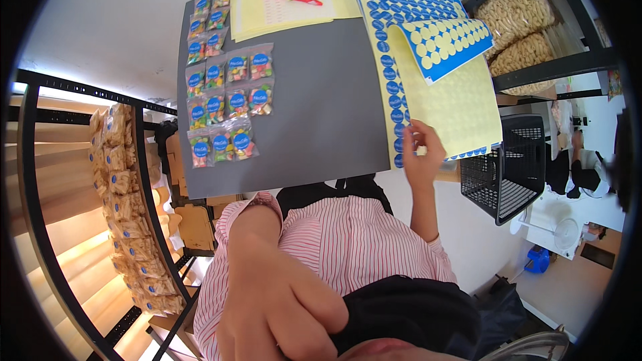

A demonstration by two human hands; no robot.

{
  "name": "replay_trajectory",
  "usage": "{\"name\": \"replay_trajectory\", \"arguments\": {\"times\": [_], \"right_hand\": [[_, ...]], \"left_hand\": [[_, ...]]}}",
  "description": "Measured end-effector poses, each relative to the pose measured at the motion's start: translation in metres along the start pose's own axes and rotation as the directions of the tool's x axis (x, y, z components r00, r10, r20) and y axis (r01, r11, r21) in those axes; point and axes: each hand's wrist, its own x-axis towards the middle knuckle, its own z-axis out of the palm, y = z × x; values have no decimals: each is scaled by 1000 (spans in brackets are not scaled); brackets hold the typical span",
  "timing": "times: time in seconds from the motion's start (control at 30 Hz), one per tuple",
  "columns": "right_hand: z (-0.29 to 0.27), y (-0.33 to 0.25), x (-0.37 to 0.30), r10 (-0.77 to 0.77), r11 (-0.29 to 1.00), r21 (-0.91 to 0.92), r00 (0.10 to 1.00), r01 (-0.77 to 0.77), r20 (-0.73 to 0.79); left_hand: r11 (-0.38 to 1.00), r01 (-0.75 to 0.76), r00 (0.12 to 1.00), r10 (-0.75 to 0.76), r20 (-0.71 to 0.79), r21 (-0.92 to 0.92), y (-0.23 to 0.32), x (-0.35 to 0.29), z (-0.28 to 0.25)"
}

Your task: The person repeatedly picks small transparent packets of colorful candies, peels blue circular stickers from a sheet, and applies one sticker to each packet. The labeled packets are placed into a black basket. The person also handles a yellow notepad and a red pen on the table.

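In the head view, our right hand [424, 152] curls over the label sheet [455, 113] at the right of the grey table [328, 93], by its left column of blue stickers [394, 88], and a hasty pull could crease one or let the curled flap [445, 50] stick down crookedly. The fingers hide whether it pinches a sticker; our left hand [277, 301], bent and cut off below, leaves us unable to tell its grip.

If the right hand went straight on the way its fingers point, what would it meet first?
The right hand would probably meet the blue round stickers along the left side of the yellow sheet. This one view leaves depth unclear, so its fingers may be touching them.
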Motion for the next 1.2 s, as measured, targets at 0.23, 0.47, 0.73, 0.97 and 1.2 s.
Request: {"name": "replay_trajectory", "arguments": {"times": [0.23, 0.47, 0.73, 0.97, 1.2], "right_hand": [[-127, 138, 20, 18, 969, -211, 883, -131, -468], [-282, 305, 20, -3, 930, -268, 727, -250, -687], [-369, 588, -6, 626, 642, -556, 780, -528, -18], [-291, 743, -39, 653, 572, -721, 750, -391, 111], [-309, 735, -50, 814, 401, -650, 576, -645, -69]], "left_hand": [[591, 534, 844, -407, -349, 604, -100, -54, -3], [125, 869, 475, 60, -878, 479, -197, -159, 24], [-463, 700, 686, 224, -692, 544, -213, -172, 28], [-749, 454, 779, 70, -623, 483, -222, -169, 15], [-930, 358, 662, 312, -681, -79, -218, -177, 32]]}}
